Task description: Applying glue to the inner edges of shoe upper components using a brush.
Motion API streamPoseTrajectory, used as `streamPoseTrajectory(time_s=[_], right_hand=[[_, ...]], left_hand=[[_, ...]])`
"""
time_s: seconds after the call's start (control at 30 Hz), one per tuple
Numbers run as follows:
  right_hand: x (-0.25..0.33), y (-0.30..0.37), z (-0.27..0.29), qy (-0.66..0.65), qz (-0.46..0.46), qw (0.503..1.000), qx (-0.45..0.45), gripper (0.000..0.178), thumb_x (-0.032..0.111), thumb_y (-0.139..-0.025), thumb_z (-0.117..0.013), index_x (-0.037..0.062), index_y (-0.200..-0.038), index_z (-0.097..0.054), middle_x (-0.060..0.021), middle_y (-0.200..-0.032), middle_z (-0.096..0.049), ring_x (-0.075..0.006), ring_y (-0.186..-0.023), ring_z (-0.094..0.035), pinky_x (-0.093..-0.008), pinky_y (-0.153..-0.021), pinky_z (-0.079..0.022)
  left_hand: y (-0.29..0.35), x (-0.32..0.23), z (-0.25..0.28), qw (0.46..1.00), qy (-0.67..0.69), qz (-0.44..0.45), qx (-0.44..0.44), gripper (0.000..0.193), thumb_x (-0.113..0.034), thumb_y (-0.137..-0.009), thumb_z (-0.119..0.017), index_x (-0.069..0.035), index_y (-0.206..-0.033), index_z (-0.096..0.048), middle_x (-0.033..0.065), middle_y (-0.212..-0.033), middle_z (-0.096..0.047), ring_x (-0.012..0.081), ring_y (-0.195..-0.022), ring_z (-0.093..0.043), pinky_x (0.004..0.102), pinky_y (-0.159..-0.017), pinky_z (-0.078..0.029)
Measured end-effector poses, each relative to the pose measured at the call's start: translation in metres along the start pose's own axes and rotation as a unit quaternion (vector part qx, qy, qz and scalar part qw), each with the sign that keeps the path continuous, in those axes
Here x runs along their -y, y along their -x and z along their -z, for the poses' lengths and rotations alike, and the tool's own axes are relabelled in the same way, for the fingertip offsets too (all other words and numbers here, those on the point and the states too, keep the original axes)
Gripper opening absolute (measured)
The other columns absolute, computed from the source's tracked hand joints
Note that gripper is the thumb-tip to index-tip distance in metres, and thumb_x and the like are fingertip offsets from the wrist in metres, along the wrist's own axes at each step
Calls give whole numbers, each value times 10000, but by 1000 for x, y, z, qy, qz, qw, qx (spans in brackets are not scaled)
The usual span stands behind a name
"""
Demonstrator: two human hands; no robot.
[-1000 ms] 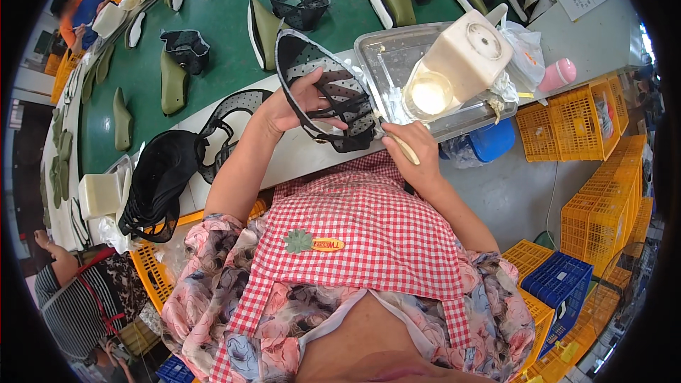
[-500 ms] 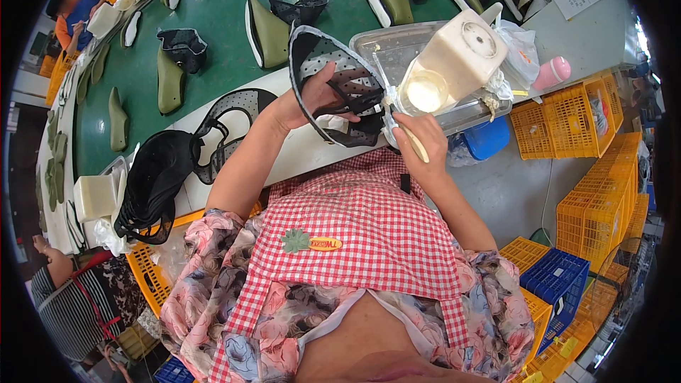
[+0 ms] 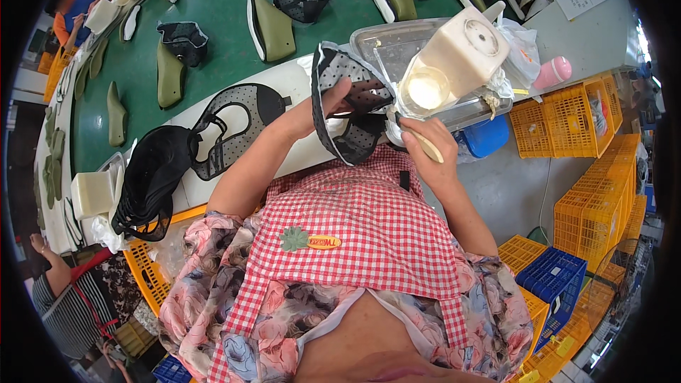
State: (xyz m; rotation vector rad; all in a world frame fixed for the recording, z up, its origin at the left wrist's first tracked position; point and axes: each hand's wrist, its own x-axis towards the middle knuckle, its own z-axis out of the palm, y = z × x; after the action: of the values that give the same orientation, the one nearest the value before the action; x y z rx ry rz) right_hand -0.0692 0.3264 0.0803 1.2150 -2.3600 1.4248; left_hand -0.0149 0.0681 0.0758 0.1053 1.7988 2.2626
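Observation:
My left hand (image 3: 328,101) is inside a black dotted mesh shoe upper (image 3: 352,140), holding it up at the table's near edge. Its thumb shows; the mesh partly covers the other fingers. In my right hand (image 3: 430,143) is a brush (image 3: 430,149) with a pale wooden handle. The brush head meets the right edge of the upper, beside a cup of white glue (image 3: 423,92) joined to a cream plastic bottle (image 3: 464,53). Another flat mesh upper (image 3: 248,110) lies left of my left forearm, next to a stack of black uppers (image 3: 152,174).
A clear plastic tray (image 3: 369,39) lies under the bottle. Green shoe lasts (image 3: 268,28) with mesh uppers stand on the green conveyor (image 3: 220,0). Yellow crates (image 3: 564,124) and a blue crate (image 3: 557,291) are at the right. Other people are at the left.
My left hand has shifted the upper slightly right and turned it. The brush in my right hand has moved a little right along with it. The lasts on the conveyor have shifted slightly.

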Motion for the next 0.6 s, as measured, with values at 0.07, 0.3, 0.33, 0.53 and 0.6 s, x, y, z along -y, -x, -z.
streamPoseTrajectory(time_s=[0.07, 0.3, 0.33, 0.53, 0.6], right_hand=[[-2, -1, -4, 0, -10, 1000, -5, 165, 69, -844, -736, 16, -999, -731, -131, -898, -719, -288, -778, -640, -372, -712, -504], [-8, 18, -10, -6, -37, 999, 23, 170, 112, -827, -764, 21, -971, -749, -132, -881, -728, -286, -755, -657, -374, -688, -518], [-7, 21, -9, -13, -43, 998, 38, 170, 120, -827, -766, 24, -967, -752, -131, -878, -729, -286, -754, -659, -375, -688, -519], [3, 26, -3, -62, -71, 993, 68, 166, 124, -835, -763, 29, -970, -754, -125, -858, -723, -273, -760, -660, -361, -693, -516], [7, 20, 2, -55, -61, 995, 59, 167, 120, -836, -762, 27, -974, -753, -123, -858, -722, -270, -759, -658, -358, -695, -515]], left_hand=[[0, 5, -2, 1000, -16, -3, 12, 878, -734, -984, -257, -52, -1510, -426, 143, -1448, -545, 241, -1356, -486, 423, -1149, -326], [-1, 16, -12, 998, -43, -16, -31, 863, -726, -993, -202, -75, -1495, -463, 106, -1411, -587, 243, -1340, -505, 429, -1146, -301], [0, 15, -13, 999, -42, -16, -31, 863, -726, -993, -202, -75, -1495, -463, 106, -1411, -587, 243, -1340, -505, 429, -1146, -301], [4, 18, -15, 998, -39, -19, -44, 855, -715, -998, -227, -53, -1478, -478, 113, -1391, -601, 240, -1333, -515, 423, -1157, -291], [4, 21, -10, 999, -34, -20, -21, 868, -730, -987, -250, -49, -1470, -487, 116, -1397, -594, 240, -1340, -509, 428, -1159, -295]])
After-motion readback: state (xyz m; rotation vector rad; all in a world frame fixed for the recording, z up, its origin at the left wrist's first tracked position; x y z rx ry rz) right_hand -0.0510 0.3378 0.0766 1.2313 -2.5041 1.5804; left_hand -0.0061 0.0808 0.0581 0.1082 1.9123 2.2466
